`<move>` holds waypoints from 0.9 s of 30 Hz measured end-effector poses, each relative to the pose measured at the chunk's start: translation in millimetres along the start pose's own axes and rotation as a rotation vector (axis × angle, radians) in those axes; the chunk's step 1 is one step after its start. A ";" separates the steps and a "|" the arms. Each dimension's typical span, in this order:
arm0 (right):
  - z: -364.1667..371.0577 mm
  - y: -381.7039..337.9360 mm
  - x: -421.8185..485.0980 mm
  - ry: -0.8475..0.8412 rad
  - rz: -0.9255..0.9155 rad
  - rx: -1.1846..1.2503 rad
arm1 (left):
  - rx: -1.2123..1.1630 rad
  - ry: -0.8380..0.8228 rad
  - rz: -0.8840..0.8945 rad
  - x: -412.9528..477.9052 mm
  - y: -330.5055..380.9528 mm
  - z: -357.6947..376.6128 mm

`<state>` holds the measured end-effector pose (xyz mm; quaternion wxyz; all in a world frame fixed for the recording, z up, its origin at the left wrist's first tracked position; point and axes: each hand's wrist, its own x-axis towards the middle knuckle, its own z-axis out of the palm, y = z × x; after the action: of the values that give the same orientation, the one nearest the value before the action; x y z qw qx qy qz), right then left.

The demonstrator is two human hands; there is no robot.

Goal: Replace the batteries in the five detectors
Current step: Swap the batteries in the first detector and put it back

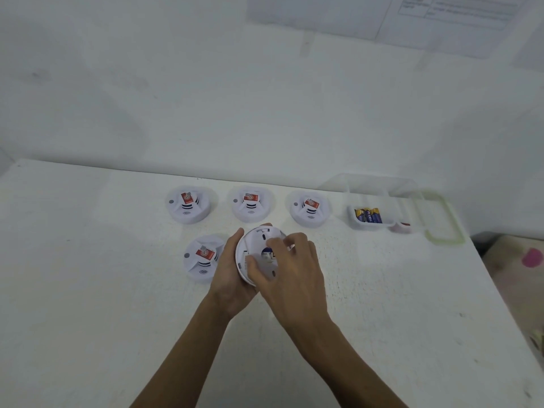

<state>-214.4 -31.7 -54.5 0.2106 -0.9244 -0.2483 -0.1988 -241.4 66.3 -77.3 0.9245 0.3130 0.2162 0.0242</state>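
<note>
Batteries [368, 215] in clear box [351, 214]: "CELL" partly legible. Detector stickers [250, 197], wall sheet [453, 13]: unreadable.

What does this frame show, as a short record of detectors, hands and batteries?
held detector: back side up, tilted
left hand: grips its left edge
right hand: fingers curled at the compartment on its back
back row: left detector, middle detector, right detector, face up on table
front-left detector: face up
batteries: in clear container
lid: green-rimmed, beside container
</note>
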 end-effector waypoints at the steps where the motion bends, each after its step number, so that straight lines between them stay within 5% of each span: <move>1: 0.1 0.1 0.4 0.003 0.004 0.008 | -0.001 -0.011 0.003 0.0 -0.6 0.1; 22: -4.8 -7.6 3.2 -0.010 0.020 0.007 | 0.003 -0.032 0.025 4.1 -3.9 -5.3; 27: -3.7 -13.4 6.4 -0.087 0.161 0.216 | 0.048 -0.054 0.084 2.1 -3.9 -2.2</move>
<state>-217.6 -20.6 -44.5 0.3131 -0.9210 -0.2023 -0.1132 -240.8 64.7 -82.0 0.9204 0.3444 0.1782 0.0493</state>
